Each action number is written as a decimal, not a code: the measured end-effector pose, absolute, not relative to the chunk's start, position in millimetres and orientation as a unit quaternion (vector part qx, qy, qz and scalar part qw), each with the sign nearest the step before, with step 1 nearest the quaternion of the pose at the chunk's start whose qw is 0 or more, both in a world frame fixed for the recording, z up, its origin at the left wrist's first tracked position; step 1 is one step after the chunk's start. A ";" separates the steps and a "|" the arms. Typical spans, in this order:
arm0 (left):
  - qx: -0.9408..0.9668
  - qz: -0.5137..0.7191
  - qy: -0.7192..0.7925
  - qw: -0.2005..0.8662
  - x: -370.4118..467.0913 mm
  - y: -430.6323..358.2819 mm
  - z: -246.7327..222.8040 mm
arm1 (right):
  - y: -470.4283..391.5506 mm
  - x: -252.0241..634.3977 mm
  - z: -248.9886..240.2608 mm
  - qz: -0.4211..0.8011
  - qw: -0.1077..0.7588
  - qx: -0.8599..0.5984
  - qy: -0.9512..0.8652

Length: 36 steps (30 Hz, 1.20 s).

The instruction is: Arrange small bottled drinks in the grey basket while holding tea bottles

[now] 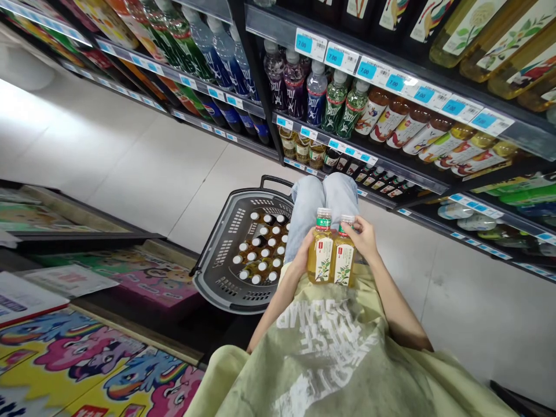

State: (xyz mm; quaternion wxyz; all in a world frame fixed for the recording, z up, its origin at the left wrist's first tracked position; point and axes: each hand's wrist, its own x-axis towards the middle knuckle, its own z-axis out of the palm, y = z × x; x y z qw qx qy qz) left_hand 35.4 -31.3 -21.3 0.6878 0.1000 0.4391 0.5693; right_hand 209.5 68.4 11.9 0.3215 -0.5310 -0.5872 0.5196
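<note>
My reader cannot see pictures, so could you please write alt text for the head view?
A person's left hand and right hand hold two bottles of yellowish drink side by side. A grey basket with many more bottles is beside the legs, near shelved drinks.

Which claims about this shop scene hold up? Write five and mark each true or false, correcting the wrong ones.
1. The left hand holds the left bottle. True.
2. The right hand is at the top of the right bottle. True.
3. The liquid in both held bottles is dark purple. False: it is yellow.
4. The basket stands on the person's right. False: it is on the left, holding many capped bottles.
5. Price tags line the shelf edges. True.
</note>
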 end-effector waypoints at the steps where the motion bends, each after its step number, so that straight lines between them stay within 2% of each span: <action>1: 0.089 0.564 0.444 0.691 35.3 -30.9 -21.6 | 68.3 209.6 11.5 0.517 0.319 -0.531 -0.591; 6: 0.041 0.535 0.437 0.721 32.0 -30.7 -22.2 | 68.0 209.5 10.7 0.506 0.318 -0.529 -0.602; 12: 0.048 0.572 0.416 0.706 25.8 -32.5 -16.0 | 69.4 209.3 8.1 0.522 0.316 -0.522 -0.595; 16: 0.071 0.576 0.477 0.660 14.2 -28.4 0.1 | 70.9 209.7 6.3 0.509 0.305 -0.530 -0.606; 23: 0.286 0.488 0.623 0.540 -2.4 -25.0 25.8 | 70.8 210.5 4.5 0.516 0.296 -0.529 -0.606; 31: 0.156 0.548 0.443 0.692 -8.5 -24.7 32.3 | 70.7 210.7 3.3 0.520 0.291 -0.529 -0.604; 36: 0.175 0.539 0.462 0.682 -16.9 -24.7 24.0 | 71.1 208.8 6.2 0.525 0.294 -0.529 -0.598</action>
